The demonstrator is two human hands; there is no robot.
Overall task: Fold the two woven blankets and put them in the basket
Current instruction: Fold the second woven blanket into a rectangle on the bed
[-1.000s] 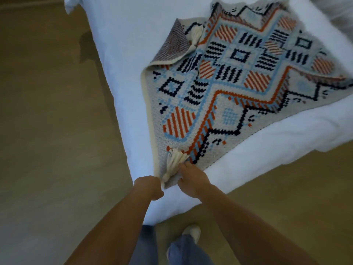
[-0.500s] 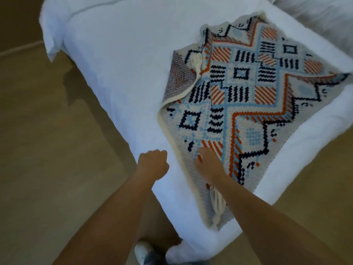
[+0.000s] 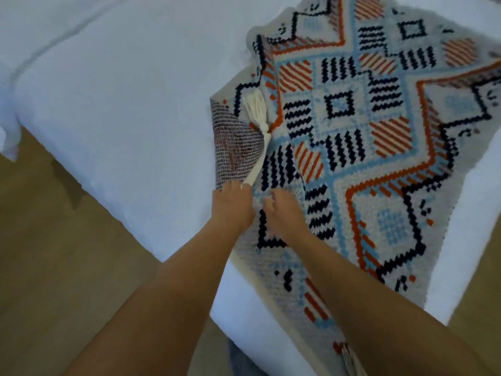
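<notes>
A woven blanket (image 3: 379, 147) with orange, navy and light-blue geometric patterns lies spread over the corner of a white bed (image 3: 122, 104). Its left corner is flipped over, showing the dull underside (image 3: 235, 150) and a cream tassel (image 3: 256, 112). My left hand (image 3: 233, 204) touches the lower end of that flipped corner, fingers bent at its cream edge. My right hand (image 3: 284, 213) rests on the blanket just to the right, fingers curled into the weave. A second tassel (image 3: 352, 362) hangs at the near corner. No basket or second blanket is in view.
The bed's white cover fills the upper left, with a pillow edge (image 3: 8, 137) at the far left. Wooden floor (image 3: 54, 267) lies left of and below the bed, and again at the lower right.
Both hands have moved up from the blanket's near tasselled corner to the flipped-over left corner. The view has come closer to the bed.
</notes>
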